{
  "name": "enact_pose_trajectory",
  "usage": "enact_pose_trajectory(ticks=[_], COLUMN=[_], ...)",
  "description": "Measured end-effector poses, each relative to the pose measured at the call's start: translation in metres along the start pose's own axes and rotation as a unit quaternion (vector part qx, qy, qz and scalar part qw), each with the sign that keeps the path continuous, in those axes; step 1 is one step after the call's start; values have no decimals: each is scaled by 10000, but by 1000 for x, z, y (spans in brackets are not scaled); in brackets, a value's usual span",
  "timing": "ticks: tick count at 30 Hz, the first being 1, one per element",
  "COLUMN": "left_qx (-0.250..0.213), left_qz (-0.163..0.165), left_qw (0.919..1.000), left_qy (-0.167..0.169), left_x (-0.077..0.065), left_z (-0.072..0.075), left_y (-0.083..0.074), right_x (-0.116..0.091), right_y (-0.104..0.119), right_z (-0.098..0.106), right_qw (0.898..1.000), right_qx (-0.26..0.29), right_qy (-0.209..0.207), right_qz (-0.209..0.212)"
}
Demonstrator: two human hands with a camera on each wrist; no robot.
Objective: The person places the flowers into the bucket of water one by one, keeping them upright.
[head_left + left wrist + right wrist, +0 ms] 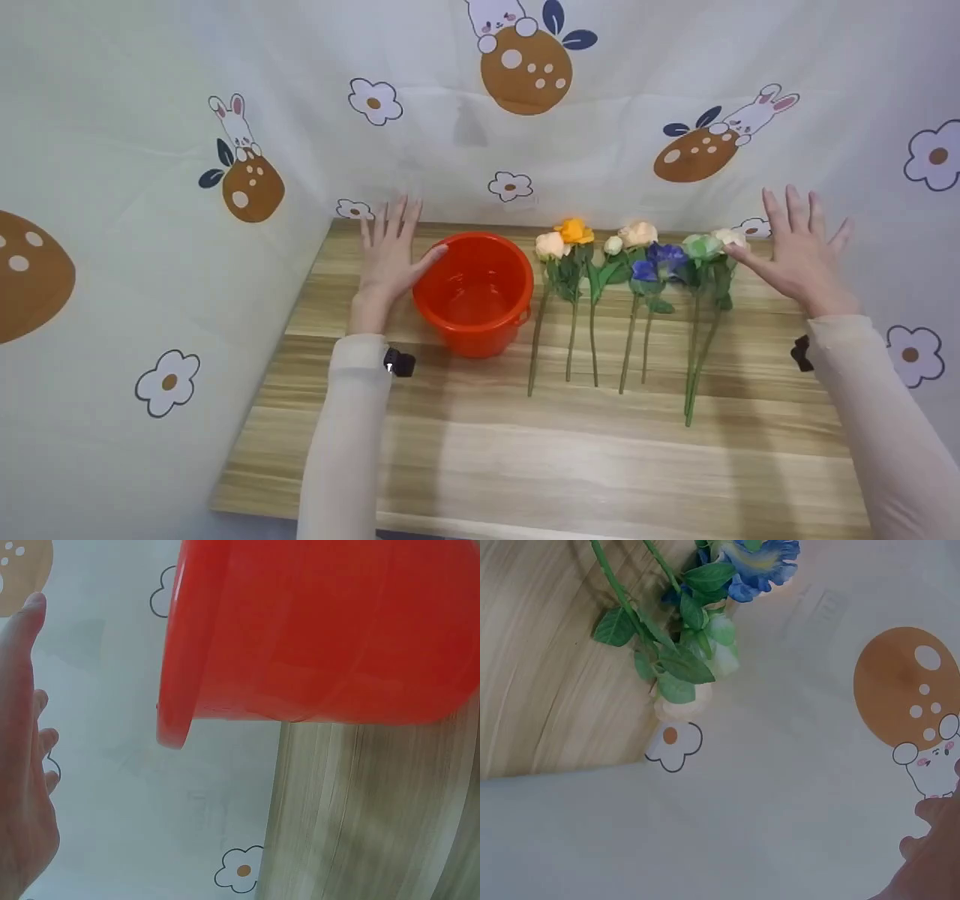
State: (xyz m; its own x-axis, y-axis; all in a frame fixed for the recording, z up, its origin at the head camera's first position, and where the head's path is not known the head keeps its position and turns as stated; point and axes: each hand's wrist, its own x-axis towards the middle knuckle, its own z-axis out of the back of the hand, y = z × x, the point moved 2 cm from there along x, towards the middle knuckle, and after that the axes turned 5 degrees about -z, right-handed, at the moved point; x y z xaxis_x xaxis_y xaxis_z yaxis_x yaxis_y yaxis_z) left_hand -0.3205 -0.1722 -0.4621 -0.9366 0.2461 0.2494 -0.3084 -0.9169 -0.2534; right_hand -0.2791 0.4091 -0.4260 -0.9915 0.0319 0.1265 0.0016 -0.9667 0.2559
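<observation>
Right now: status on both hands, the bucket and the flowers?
Left hand open, thumb at red bucket rim. Right hand open beside the flowers, holding nothing. Flowers lie in a row on the table. Nothing between them.

Left wrist view: red bucket point(322, 630) cut off by the top and right edges, base and interior out of sight; only the edge of the left hand point(22, 765) shows at the left border, so whether the thumb touches the bucket cannot be told there. Right wrist view: right hand point(930, 855) reduced to a few fingertips at the lower right corner, flower stems point(615, 585) cut by the top edge. Head view: wrist-worn devices too small to make out; both forearms cut by the bottom edge.
</observation>
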Motion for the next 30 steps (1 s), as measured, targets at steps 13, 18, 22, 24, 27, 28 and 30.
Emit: enact_pose_trajectory(ticks=[13,18,22,24,27,28,30], left_qx=[-388,-512,-558,-616,-786,-822,-924], left_qz=[11,-6,-4,-18,-24,-26,-55], left_qw=[9992,9986,9983,9978,9963,9960,9950], left_qy=[-91,-112,-182,-257,-353,-355,-374], left_x=[-23,-36,-44,-48,-55,-57,-61], left_z=[-12,-21,-27,-30,-34,-36,-38], left_y=[0,3,5,6,7,7,7], right_x=[-2,-5,-7,-7,-8,-8,-8], right_y=[1,1,1,1,2,2,4], right_z=[-10,-16,-19,-21,-24,-24,-26], right_qw=[10000,9999,9999,9998,9995,9993,9989], right_qx=[42,2,34,82,172,221,273], right_qy=[-66,-55,-78,-115,-205,-225,-264], right_qz=[51,91,122,142,194,213,257])
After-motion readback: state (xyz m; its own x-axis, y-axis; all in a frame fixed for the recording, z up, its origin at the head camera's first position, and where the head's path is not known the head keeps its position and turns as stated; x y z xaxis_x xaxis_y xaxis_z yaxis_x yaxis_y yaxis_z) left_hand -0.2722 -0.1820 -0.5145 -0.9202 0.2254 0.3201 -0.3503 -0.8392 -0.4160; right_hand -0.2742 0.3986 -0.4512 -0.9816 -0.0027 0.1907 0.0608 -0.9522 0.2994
